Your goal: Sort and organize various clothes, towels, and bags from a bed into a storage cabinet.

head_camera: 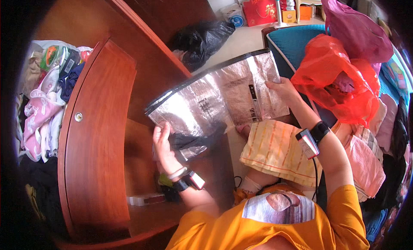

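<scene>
A silvery foil bag [206, 101] with a black top edge is stretched out in front of me, bearing some dark writing. My left hand [164, 143] grips its lower left corner between thumb and fingers. At the opposite side, my right hand [282, 90] pinches the right edge, thumb on the near face. Below the bag, a yellow striped cloth [277, 150] is draped over my leg. An open wooden drawer [96, 137] with a round lock stands left of my left hand.
Folded and loose clothes [45, 111] fill the drawer at far left. A black plastic bag [203, 40] lies on the floor ahead. On the right, a red plastic bag [322, 66] sits on a bed with a blue cover [290, 40], near a pink cloth [364, 166].
</scene>
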Demonstrator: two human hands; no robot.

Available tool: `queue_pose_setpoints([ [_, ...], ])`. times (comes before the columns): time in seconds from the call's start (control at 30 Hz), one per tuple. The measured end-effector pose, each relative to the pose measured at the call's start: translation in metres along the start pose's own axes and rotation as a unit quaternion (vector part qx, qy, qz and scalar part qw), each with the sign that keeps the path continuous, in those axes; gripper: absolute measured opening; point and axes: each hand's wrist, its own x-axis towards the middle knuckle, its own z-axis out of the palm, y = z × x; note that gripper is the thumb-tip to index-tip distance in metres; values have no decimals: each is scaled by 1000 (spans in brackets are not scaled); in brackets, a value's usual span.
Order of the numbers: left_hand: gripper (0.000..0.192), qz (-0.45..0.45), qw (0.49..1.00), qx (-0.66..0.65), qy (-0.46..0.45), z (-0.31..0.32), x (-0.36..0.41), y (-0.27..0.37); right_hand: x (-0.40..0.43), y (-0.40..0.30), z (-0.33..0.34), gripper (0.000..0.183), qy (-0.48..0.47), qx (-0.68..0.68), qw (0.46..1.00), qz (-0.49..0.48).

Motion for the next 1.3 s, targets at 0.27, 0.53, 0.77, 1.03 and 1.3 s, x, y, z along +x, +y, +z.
queue_pose_setpoints([
  [0.27, 14, -58, 995, -13, -79, -2, 8, -1, -7, -12, -20, 25, -34, 45, 998, -16],
  [0.53, 18, -36, 969, 108, -221, -9, 48, -39, 3, -25, -32, 25, 6, -51, 996, -77],
  [0.77, 15, 17, 955, 208, -209, 1, 83, -64, 6, -28, -49, 26, 14, -55, 995, -80],
  [1.03, 13, 44, 946, 244, -209, 19, 75, -41, -3, -19, -69, 22, 28, 4, 997, -73],
  [1.3, 10, 204, 941, 243, -120, 18, 69, -38, -11, -31, -59, 20, 21, -124, 992, 4],
])
